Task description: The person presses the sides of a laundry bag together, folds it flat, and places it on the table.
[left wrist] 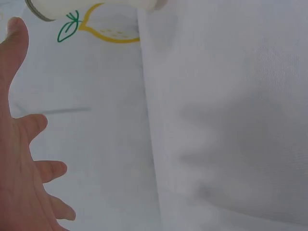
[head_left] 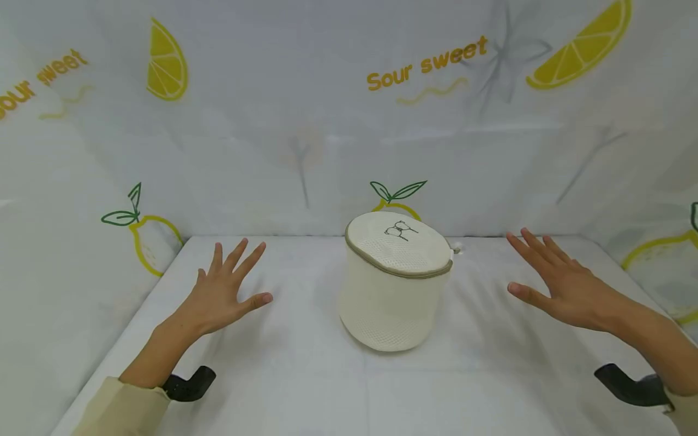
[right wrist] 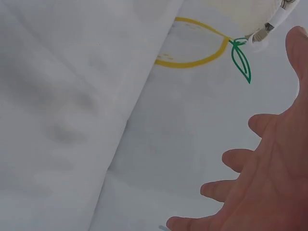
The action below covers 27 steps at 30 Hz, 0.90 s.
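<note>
A cream mesh laundry bag (head_left: pixel 389 303), shaped like a drum, stands slightly tilted near the middle of the white table. Its round lid is edged by a khaki zipper (head_left: pixel 403 271) and bears a small dark line drawing. To the left of the bag, my left hand (head_left: pixel 220 295) hovers with spread fingers and holds nothing. On the other side my right hand (head_left: pixel 564 284) is also spread and apart from the bag. The left wrist view catches only a strip of the bag (left wrist: pixel 96 4) at the top; in the right wrist view its zipper end (right wrist: pixel 269 30) shows at the upper right.
White cloth with lemon prints (head_left: pixel 262 121) hangs behind and along both sides of the white table (head_left: pixel 305 393). Each wrist wears a black strap piece, one on the left (head_left: pixel 191 384) and one on the right (head_left: pixel 632 386). Shadows of the hands fall on the tabletop.
</note>
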Available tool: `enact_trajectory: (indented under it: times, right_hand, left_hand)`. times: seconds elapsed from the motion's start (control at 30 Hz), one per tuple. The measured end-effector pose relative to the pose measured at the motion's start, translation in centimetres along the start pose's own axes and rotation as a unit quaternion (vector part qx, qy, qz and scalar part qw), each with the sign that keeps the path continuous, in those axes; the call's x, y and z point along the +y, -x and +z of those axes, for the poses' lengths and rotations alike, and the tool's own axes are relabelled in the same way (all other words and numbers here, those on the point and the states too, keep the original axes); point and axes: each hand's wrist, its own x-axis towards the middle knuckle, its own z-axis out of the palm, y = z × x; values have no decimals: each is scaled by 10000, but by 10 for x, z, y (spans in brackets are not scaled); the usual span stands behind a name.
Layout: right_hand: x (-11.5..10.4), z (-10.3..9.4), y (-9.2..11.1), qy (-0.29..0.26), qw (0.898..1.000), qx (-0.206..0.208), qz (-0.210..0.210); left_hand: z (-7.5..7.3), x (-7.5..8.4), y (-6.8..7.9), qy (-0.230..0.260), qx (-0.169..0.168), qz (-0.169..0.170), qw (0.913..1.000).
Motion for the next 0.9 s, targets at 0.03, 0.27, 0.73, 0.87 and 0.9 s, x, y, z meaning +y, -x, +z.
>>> enact_trajectory:
  times: [0.03,0.27,0.73,0.87,0.9]
  right_hand:
    - [0,-1,0,-25,10000,0,-6]
    - [-1,-4,-2,-582,9982,122,2]
    - [-10,10,-6,-1457,9883,380,-247]
    - [-13,14,-8,-1580,9863,417,-215]
    - [-14,15,-8,-1592,9861,435,-211]
  left_hand:
    - [-1,0,0,12,7,5,10000]
    - [-2,0,-3,196,94,-74,9997]
    - [6,-1,-3,1126,369,-249,9926]
    - [10,2,-2,1721,516,-169,9836]
    - [11,3,-3,1847,561,-117,9811]
